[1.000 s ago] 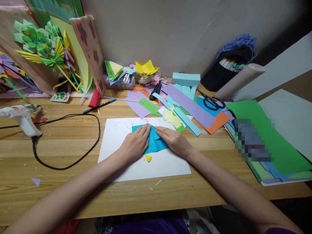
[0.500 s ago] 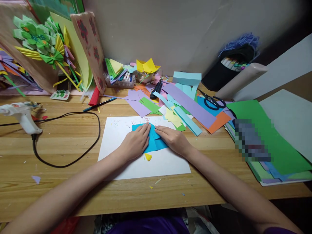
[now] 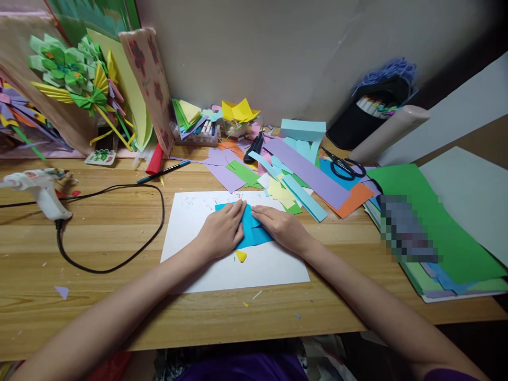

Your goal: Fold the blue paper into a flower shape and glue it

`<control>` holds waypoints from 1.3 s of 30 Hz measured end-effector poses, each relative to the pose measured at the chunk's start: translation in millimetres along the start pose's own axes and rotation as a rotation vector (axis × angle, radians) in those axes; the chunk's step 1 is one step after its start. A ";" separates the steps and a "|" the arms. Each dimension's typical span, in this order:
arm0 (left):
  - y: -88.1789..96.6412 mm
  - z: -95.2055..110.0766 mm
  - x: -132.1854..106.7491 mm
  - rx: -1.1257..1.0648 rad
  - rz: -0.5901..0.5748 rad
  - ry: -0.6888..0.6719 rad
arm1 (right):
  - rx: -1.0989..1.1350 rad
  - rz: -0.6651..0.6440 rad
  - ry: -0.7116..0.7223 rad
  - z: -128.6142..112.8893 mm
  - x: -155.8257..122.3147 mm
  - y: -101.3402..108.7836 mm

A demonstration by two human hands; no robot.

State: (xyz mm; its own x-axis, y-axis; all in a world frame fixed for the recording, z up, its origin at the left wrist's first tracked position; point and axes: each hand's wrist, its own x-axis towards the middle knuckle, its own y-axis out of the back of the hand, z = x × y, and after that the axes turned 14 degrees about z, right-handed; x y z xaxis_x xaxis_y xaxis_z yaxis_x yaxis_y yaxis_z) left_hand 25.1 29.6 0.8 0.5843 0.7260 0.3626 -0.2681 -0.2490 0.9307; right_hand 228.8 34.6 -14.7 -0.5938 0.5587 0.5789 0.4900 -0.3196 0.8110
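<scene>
A folded sheet of blue paper [image 3: 249, 237] lies on a white sheet [image 3: 190, 222] in the middle of the desk. My left hand [image 3: 223, 228] rests flat on its left side, with the fingers stretched toward the top edge. Flat on the right side is my right hand [image 3: 280, 225], its fingers extended and pointing inward at a folded flap. Both palms cover parts of the blue paper, so its outer corners are partly hidden. Just below it sits a small yellow paper scrap [image 3: 241, 256].
A white glue gun [image 3: 47, 196] with a looped black cord lies at left. Behind the white sheet are coloured paper strips [image 3: 309, 169], a utility knife [image 3: 254, 148] and scissors [image 3: 343, 165]. Stacked paper [image 3: 456, 227] is at right; a blue pen [image 3: 163, 172] lies back left.
Both hands stay on the blue paper, with only a very slight shift of the fingers. The whole view has moved a little.
</scene>
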 end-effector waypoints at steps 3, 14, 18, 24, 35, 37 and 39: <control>-1.3 0.2 0.0 -0.014 0.003 0.004 | -0.003 -0.024 -0.011 -1.5 1.8 0.9; -0.8 1.1 2.5 -0.017 0.023 -0.022 | 0.145 -0.131 -0.140 -9.3 11.3 13.8; -0.7 2.4 2.8 -0.005 0.029 -0.017 | 0.159 -0.120 -0.193 -10.3 0.5 20.7; -2.7 2.3 0.9 -0.027 0.030 0.010 | 0.144 -0.085 -0.221 -9.1 -24.8 31.7; -1.7 -29.8 -6.8 -0.201 0.126 0.280 | 0.339 -0.045 -0.251 -1.9 3.1 15.5; -1.2 -30.9 -8.2 -0.138 0.191 0.425 | 0.363 -0.080 -0.219 -2.2 5.8 9.9; -1.4 -30.5 -9.3 -0.098 0.238 0.555 | 0.369 -0.083 -0.222 -3.7 5.1 6.8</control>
State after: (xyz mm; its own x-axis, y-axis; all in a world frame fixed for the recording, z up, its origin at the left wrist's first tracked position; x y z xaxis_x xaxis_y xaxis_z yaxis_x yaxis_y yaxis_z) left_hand -3.3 42.7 -5.4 0.0205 0.8902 0.4552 -0.4270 -0.4039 0.8090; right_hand 226.7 32.5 -5.9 -0.5091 0.7346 0.4485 0.6658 0.0059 0.7461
